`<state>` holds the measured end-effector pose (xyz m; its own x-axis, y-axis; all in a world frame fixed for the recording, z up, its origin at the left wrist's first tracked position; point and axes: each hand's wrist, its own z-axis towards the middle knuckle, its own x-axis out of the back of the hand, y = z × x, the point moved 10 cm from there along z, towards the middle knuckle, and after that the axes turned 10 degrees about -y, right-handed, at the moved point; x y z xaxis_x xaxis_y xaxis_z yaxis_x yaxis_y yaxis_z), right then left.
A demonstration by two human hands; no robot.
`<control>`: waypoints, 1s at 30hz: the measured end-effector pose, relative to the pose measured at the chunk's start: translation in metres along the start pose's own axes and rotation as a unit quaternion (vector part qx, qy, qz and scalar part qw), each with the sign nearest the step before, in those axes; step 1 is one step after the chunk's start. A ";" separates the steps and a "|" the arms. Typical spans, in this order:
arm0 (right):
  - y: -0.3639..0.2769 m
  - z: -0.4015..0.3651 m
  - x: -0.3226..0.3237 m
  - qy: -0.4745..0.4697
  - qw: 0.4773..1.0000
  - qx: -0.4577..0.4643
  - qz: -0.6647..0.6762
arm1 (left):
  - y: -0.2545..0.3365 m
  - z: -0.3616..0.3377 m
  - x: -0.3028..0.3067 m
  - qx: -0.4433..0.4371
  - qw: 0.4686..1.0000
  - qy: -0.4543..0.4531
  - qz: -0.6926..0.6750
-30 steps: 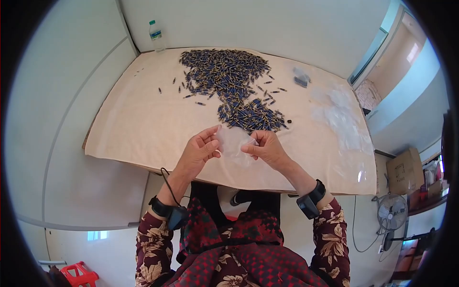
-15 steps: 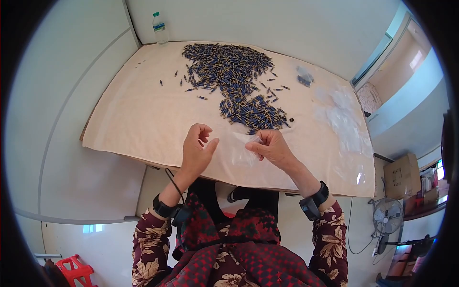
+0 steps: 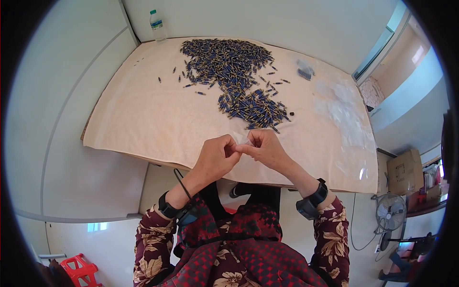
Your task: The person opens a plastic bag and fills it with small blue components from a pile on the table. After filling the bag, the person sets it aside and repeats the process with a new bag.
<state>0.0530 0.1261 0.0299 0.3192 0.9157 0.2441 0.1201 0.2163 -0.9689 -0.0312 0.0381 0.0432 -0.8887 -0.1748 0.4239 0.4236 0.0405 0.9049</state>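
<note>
Hands together at the near edge of the cream cloth [image 3: 143, 119]: left hand [image 3: 217, 155] and right hand [image 3: 267, 149] meet fingertip to fingertip, each curled into a narrow pinch on the clear plastic bag [image 3: 248, 142]. I see only a sliver of film above the right fingers; knuckles hide the rest, so I cannot tell whether its mouth is parted. The bag sits just short of the nearer cluster of blue-and-brass pieces [image 3: 253, 112], apart from it; the main heap [image 3: 224, 57] lies farther back. Loose clear bags [image 3: 344, 115] are spread to the right, a small dark packet [image 3: 303, 71] beyond them, and a water bottle [image 3: 156, 26] stands at the far left corner. My reading: the step in hand is working the bag's two layers apart. I judge the next move calls for rubbing or peeling the film with thumb and forefinger, one hand then keeping the mouth open so the other is free to reach the nearer cluster.
</note>
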 end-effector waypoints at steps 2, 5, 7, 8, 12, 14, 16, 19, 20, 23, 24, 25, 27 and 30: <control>0.002 -0.002 -0.004 -0.011 1.000 -0.003 0.015 | -0.002 0.000 0.001 0.007 1.000 -0.005 -0.010; -0.001 -0.005 -0.008 -0.018 0.992 0.034 0.116 | -0.016 0.001 -0.002 0.059 0.985 -0.024 -0.161; 0.002 -0.005 -0.005 -0.004 0.995 0.028 0.093 | -0.017 0.003 -0.003 0.041 0.987 -0.018 -0.153; 0.004 -0.006 -0.002 0.012 0.997 0.021 0.070 | -0.017 0.004 -0.004 0.022 0.989 -0.012 -0.146; 0.006 -0.003 0.003 0.041 0.999 -0.006 0.016 | -0.007 0.005 -0.011 -0.050 0.996 0.012 -0.066; 0.005 0.000 0.004 0.045 0.999 -0.014 -0.001 | 0.000 0.004 -0.008 -0.076 0.996 0.026 -0.029; 0.012 0.002 0.003 0.028 0.999 -0.044 0.011 | 0.007 0.001 -0.005 -0.084 0.996 0.032 0.015; 0.010 0.003 0.013 0.047 0.997 -0.006 -0.054 | 0.005 -0.001 -0.001 -0.080 0.996 0.034 0.008; -0.001 0.002 0.020 0.075 0.988 0.048 -0.123 | 0.002 -0.002 0.000 -0.073 0.997 0.030 -0.021; -0.012 0.001 0.026 0.100 0.975 0.093 -0.175 | -0.010 0.003 0.002 -0.057 0.995 0.030 -0.079; -0.015 0.000 0.028 0.101 0.979 0.082 -0.155 | -0.015 0.005 0.002 -0.048 0.993 0.030 -0.108; -0.016 -0.002 0.029 0.103 0.983 0.072 -0.136 | -0.020 0.007 0.002 -0.039 0.990 0.028 -0.136; -0.024 -0.005 0.025 0.099 0.980 0.081 -0.154 | -0.023 0.009 -0.001 -0.037 0.990 0.018 -0.136; -0.037 -0.005 0.018 0.086 0.973 0.105 -0.188 | -0.022 0.011 -0.002 -0.033 0.991 0.003 -0.132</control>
<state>0.0594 0.1329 0.0709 0.4438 0.6925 0.5688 0.0700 0.6059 -0.7924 -0.0405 0.0482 0.0227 -0.9689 -0.1767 0.1732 0.1883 -0.0724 0.9794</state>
